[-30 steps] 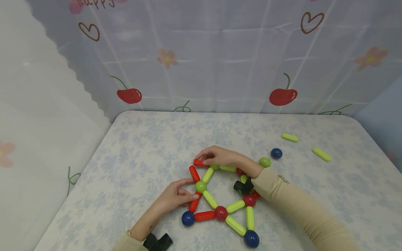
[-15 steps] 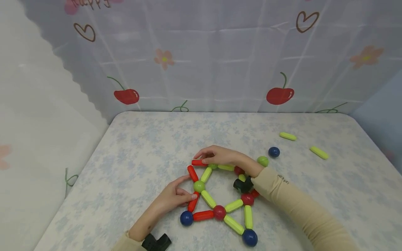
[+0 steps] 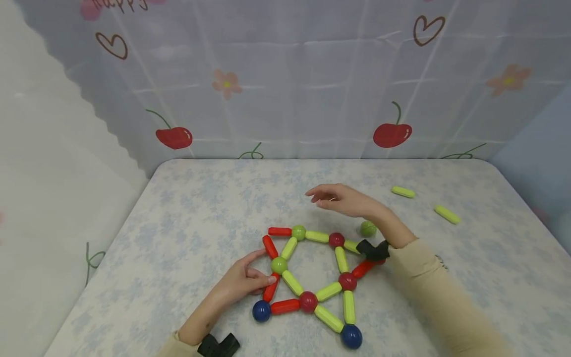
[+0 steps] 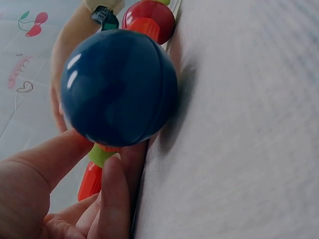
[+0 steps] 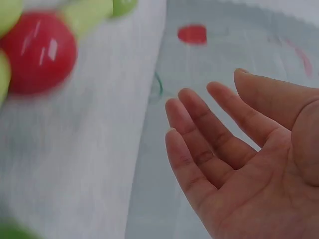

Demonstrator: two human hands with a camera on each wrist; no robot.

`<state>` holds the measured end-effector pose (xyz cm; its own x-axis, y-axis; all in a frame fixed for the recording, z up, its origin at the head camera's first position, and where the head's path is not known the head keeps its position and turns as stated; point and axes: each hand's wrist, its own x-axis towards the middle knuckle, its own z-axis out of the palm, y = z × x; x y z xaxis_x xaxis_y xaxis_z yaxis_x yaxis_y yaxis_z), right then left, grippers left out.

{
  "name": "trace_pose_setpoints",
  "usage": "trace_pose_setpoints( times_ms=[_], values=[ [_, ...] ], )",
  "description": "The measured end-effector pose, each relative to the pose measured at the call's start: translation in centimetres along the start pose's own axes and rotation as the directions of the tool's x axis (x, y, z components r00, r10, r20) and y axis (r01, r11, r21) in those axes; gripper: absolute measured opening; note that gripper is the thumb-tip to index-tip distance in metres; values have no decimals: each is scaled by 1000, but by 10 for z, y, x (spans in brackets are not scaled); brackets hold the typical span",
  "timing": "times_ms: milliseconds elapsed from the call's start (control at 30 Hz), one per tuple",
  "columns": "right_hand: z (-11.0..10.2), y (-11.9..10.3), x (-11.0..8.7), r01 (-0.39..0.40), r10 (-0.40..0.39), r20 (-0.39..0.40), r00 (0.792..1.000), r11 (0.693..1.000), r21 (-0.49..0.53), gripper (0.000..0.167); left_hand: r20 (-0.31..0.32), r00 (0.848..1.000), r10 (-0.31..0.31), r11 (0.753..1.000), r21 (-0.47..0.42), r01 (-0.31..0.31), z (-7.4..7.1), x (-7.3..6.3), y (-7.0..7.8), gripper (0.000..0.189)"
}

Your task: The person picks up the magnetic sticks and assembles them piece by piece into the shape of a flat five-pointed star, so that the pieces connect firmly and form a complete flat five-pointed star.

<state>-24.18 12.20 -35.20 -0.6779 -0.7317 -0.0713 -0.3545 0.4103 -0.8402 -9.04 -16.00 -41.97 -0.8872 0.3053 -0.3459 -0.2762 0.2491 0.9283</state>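
A flat figure of magnetic rods and balls lies on the table. In the head view my left hand [image 3: 241,280] pinches a red rod [image 3: 270,288] between a blue ball [image 3: 261,311] and a green ball [image 3: 279,266]; another finger reaches a second red rod [image 3: 269,246]. The blue ball [image 4: 119,87] fills much of the left wrist view. Beyond the figure my right hand [image 3: 341,199] hovers with nothing in it, its fingers relaxed and apart in the right wrist view. A red rod [image 3: 280,231] extends left from the far green ball [image 3: 298,232], its outer end unattached.
A loose green ball [image 3: 368,228] sits beside my right forearm. Two yellow-green rods [image 3: 403,192] lie at the back right of the table [image 3: 214,198]. Black wrist cameras [image 3: 373,250] sit at both wrists. A patterned curtain [image 3: 285,74] hangs behind the table.
My right hand has let go of the far red rod and moved back, up and right. The loose blue ball is now hidden behind the right arm. My left hand keeps its grip.
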Motion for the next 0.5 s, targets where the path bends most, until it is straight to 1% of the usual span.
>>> trace_pose_setpoints(
  times_ms=[67, 100, 167, 233, 300, 367, 433, 500],
  values=[
    [-16, 12, -16, -10, 11, -82, 997, 1000, 11, 36, 0, 1000, 3, 1000, 1, -3, 0, 0, 0, 75],
    [-23, 18, -25, -35, 37, -123, 992, 999, 18, 36, 0, 1000, 3, 1000, 2, -3, 0, 0, 0, 75],
    [-34, 31, -43, -96, 96, -193, 976, 995, 9, 38, 1, 1000, 3, 1000, 2, -3, 0, -1, 1, 75],
    [-43, 42, -60, -177, 163, -237, 958, 983, -40, 40, -1, 1000, 6, 1000, 8, -6, 0, 0, 1, 75],
    [-47, 51, -73, -255, 221, -239, 946, 959, -123, 43, -6, 1000, 6, 1000, 17, -6, 0, 0, 2, 76],
    [-49, 59, -81, -310, 268, -213, 940, 930, -199, 45, -10, 1000, 5, 1000, 23, -5, 0, 0, 2, 76],
    [-49, 66, -86, -333, 294, -180, 939, 910, -246, 46, -10, 1000, 6, 1000, 26, -5, 0, 0, 3, 76],
    [-48, 72, -88, -335, 301, -161, 940, 905, -260, 43, -7, 1000, 9, 1000, 29, -9, 0, 1, 2, 75]
  ],
)
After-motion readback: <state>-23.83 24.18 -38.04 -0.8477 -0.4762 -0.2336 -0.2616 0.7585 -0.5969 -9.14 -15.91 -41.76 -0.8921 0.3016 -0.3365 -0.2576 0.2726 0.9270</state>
